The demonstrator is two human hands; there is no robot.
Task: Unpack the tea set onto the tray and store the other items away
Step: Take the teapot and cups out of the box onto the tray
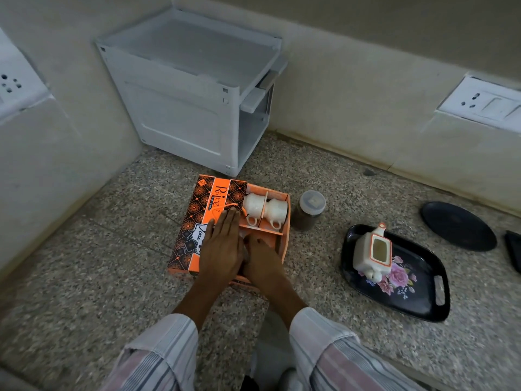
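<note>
Granite-speckled counter [84,277] is running into a wall corner, where a grey plastic cabinet [191,103] is standing beyond both hands. The left hand [221,249] is lying flat and open on the orange box [197,221] lid; the right hand [262,261] is reaching inside, its grasp hidden. Two white cups [265,208] are sitting just past the fingers. Right of the hands, the teapot [372,253] is resting on the floral tray [423,300], a jar [308,210] between.

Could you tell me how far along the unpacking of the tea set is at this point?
Early stage. Done: the white teapot, without a lid, sits on the floral tray. In hand: the left hand lies flat on the orange box lid, while the right hand reaches into the box's near compartment; what it grips is hidden. Left: two cups remain boxed, and the jar and black plate still sit out.
</note>
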